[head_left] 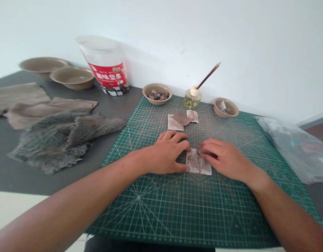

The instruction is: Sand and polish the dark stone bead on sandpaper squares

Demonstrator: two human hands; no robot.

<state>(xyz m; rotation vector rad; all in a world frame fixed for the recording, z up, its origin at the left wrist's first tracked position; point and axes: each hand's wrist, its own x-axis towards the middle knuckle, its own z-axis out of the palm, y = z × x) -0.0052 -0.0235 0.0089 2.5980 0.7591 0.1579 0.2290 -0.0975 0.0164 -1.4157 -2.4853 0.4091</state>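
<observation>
A whitish square piece (pixel 197 163) with brown stains lies flat on the green cutting mat (pixel 161 206). At its left edge rest the thumb and index finger of my left hand (pixel 169 152), whose other fingers are spread over the mat. My right hand (pixel 221 157) is closed in a pinch over the upper right part of the square, and what its fingertips hold, if anything, is hidden. Just beyond my hands are two more stained whitish pieces (pixel 175 124) and a brown piece (pixel 181 118) overlapping them.
Behind stand a bowl of dark lumps (pixel 157 95), a glass bottle with a brush (pixel 193 98) and a small bowl (pixel 225 107). Grey fur (pixel 54 140), brown cloths (pixel 48 108), larger bowls (pixel 72 77) and a red-labelled tub (pixel 105 66) occupy the left. A clear plastic bag (pixel 300 150) lies right.
</observation>
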